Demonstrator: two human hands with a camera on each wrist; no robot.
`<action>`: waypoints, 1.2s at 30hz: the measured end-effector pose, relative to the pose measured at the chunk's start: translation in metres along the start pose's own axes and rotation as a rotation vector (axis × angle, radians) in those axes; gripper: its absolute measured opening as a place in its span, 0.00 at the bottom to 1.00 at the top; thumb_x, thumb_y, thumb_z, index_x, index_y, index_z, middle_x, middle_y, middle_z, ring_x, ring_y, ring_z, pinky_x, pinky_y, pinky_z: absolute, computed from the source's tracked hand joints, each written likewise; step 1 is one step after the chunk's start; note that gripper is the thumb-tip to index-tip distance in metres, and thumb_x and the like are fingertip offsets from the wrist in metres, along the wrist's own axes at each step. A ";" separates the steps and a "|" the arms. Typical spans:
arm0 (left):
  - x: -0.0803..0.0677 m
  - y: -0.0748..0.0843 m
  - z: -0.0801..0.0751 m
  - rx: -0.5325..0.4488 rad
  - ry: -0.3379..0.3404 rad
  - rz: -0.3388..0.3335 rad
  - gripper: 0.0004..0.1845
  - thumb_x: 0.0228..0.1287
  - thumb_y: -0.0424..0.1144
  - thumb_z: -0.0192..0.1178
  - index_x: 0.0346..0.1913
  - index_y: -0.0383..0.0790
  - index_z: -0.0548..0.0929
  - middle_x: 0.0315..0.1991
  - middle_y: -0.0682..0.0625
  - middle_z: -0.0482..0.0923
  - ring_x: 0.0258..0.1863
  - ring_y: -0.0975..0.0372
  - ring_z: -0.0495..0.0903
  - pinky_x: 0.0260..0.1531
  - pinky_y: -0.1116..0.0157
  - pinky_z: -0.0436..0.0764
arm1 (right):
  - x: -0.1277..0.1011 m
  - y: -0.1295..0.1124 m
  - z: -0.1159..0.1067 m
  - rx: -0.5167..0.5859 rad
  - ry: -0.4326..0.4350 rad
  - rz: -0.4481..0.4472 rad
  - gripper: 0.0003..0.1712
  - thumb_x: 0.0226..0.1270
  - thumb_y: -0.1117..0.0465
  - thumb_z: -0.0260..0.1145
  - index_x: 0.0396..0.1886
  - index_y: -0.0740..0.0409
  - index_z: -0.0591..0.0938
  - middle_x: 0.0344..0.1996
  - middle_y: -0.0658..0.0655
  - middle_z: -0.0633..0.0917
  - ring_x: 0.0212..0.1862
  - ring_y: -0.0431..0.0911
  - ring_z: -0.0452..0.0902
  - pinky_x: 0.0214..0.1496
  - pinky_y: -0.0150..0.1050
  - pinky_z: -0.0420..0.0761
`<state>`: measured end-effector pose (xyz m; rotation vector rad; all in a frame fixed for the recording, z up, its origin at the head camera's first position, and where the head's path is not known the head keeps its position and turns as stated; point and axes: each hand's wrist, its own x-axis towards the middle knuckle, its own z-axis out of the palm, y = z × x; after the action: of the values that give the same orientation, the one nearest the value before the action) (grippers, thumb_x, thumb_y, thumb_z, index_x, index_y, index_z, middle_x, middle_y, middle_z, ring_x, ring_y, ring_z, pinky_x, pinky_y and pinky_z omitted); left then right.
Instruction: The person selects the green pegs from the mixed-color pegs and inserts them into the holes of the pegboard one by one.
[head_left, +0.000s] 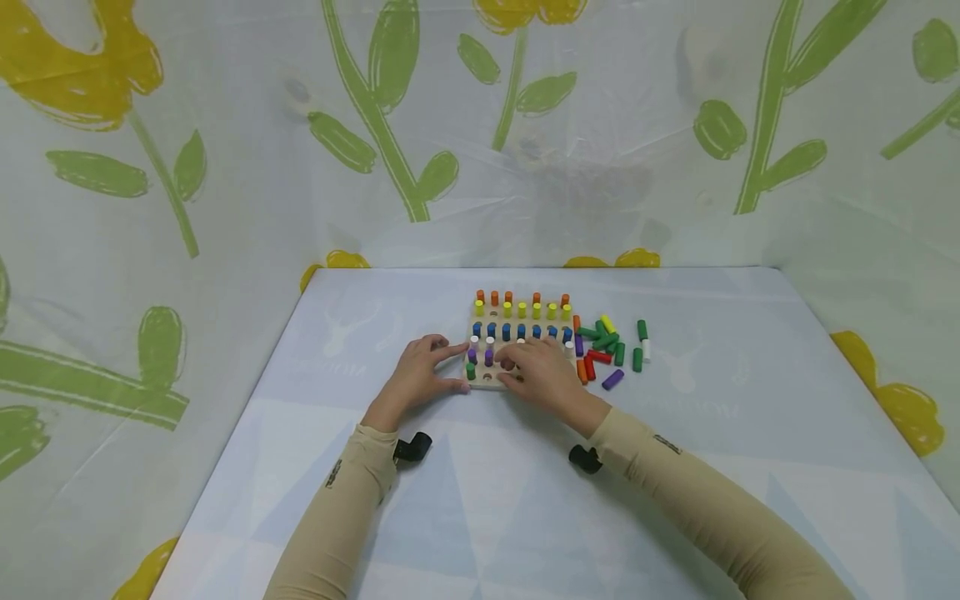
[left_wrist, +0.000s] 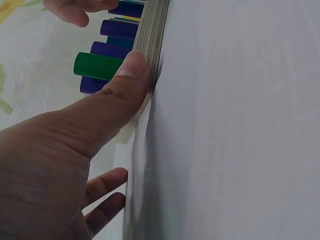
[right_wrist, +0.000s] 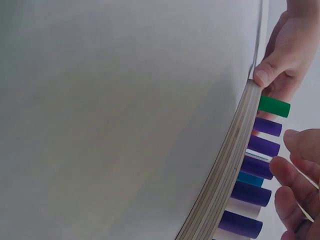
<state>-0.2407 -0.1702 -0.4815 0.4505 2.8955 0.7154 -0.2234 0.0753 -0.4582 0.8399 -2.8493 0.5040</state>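
A wooden pegboard [head_left: 487, 383] stands on the table, with rows of orange, yellow, blue, white and purple pegs. One green peg [left_wrist: 95, 65] stands at its front left corner. My left hand [head_left: 416, 375] steadies the board there, thumb [left_wrist: 131, 65] pressed on the edge and index finger reaching along the left side. Over the purple row is my right hand [head_left: 543, 375], fingers loosely bent and thumb apart. Its fingertips [right_wrist: 280, 167] are right at the top of a purple peg [right_wrist: 257, 166], with nothing visible between them. In the head view this hand hides part of the front rows.
Loose pegs lie right of the board: several green [head_left: 603, 342], red [head_left: 598, 357], orange [head_left: 582, 372], a purple [head_left: 612, 379], a yellow [head_left: 608, 323] and a white [head_left: 647, 350]. Some rest against its right side. A flower-patterned curtain [head_left: 600, 183] stands behind the table.
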 end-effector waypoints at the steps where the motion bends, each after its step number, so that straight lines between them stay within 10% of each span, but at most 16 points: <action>1: 0.000 0.000 0.000 0.002 0.001 0.003 0.42 0.55 0.59 0.74 0.73 0.59 0.73 0.69 0.41 0.66 0.69 0.43 0.62 0.71 0.46 0.62 | 0.000 0.000 -0.001 -0.001 0.000 0.004 0.14 0.67 0.51 0.74 0.50 0.47 0.87 0.38 0.46 0.88 0.44 0.44 0.79 0.52 0.44 0.72; 36: 0.001 -0.003 0.002 0.018 0.009 0.028 0.41 0.56 0.58 0.74 0.74 0.58 0.73 0.67 0.41 0.67 0.68 0.44 0.63 0.72 0.48 0.61 | -0.015 0.021 -0.010 -0.011 0.008 0.073 0.14 0.66 0.52 0.74 0.49 0.48 0.87 0.33 0.44 0.86 0.41 0.44 0.77 0.52 0.46 0.72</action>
<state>-0.2418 -0.1715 -0.4851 0.4928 2.9123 0.6974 -0.2222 0.1033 -0.4581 0.7331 -2.8814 0.4979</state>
